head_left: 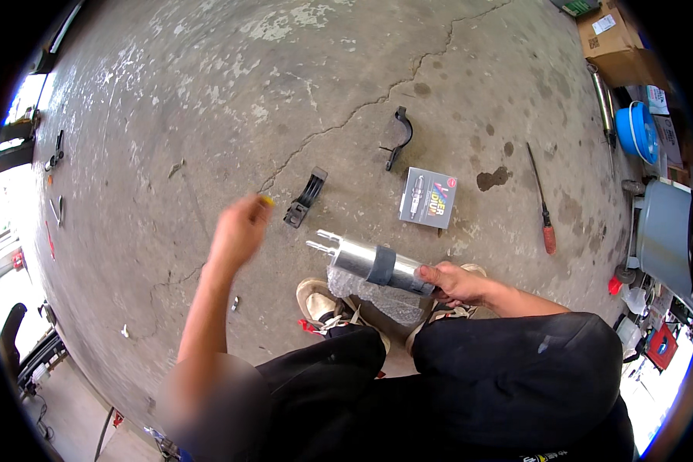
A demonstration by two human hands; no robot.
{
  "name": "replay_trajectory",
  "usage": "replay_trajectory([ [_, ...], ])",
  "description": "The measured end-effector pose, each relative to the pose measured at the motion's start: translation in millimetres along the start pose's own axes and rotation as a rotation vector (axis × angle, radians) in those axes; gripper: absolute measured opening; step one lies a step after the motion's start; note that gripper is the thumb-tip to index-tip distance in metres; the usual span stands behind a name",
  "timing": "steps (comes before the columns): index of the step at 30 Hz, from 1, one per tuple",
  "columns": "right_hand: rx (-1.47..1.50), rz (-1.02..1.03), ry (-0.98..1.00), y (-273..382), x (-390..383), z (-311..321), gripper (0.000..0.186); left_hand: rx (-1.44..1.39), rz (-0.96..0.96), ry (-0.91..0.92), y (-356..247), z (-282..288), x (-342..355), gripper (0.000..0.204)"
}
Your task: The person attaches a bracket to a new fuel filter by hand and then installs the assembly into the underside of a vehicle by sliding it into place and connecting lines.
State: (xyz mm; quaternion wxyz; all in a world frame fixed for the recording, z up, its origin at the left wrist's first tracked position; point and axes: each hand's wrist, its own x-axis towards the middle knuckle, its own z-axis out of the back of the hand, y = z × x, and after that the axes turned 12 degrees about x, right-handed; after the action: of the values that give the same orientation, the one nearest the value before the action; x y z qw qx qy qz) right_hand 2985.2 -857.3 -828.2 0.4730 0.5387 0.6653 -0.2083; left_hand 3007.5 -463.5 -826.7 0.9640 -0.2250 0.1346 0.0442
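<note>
1. Silver canister: the right hand holds it at its near right end, thumb on top and fingers wrapped beneath. It lies in the air above the person's feet, tilted, its two thin nozzles pointing left and slightly away.
2. Around the canister's middle sits a dark grey band.
3. The left hand, slightly blurred, is off to the left of the nozzles, apart from the canister. Its fingers are curled closed, with a small yellow piece pinched at the tips.
4. Clear bubble wrap hangs or lies just below the canister, between the two pale shoes; which of these, I cannot tell.
5. On the concrete floor, just beyond the nozzles, rests a black bracket. Farther out is a curved black clamp.
6. Near that clamp, a grey box with a spark plug pictured on it lies on the floor.
7. Well to the right is a red-handled screwdriver, its shaft pointing away from the person.
8. Along the right edge stand a blue bucket, a large grey container and a cardboard box.
</note>
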Motion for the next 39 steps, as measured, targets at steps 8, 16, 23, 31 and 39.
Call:
replay_trajectory([
  [8, 0.104, 0.017, 0.054, 9, 7, 3, 0.061, 0.032, -0.427, 0.156, -41, -79, -69, 0.027],
  [16, -0.189, 0.012, -0.020, 6, 11, -6, 0.078, 0.254, -0.755, -0.082, -113, -42, -42, 0.058],
  [23, -0.778, 0.366, -0.294, -1, 20, 4, 0.059, 0.553, -0.554, -0.080, -32, 11, -2, 0.068],
  [31, -1.017, 0.692, -0.411, 17, 40, 11, 0.025, 0.534, -0.701, 0.123, -32, -20, 49, 0.073],
  [39, -1.177, 0.860, -0.465, 16, 28, 10, 0.024, 0.367, -0.513, -0.019, -24, -32, 39, 0.083],
])
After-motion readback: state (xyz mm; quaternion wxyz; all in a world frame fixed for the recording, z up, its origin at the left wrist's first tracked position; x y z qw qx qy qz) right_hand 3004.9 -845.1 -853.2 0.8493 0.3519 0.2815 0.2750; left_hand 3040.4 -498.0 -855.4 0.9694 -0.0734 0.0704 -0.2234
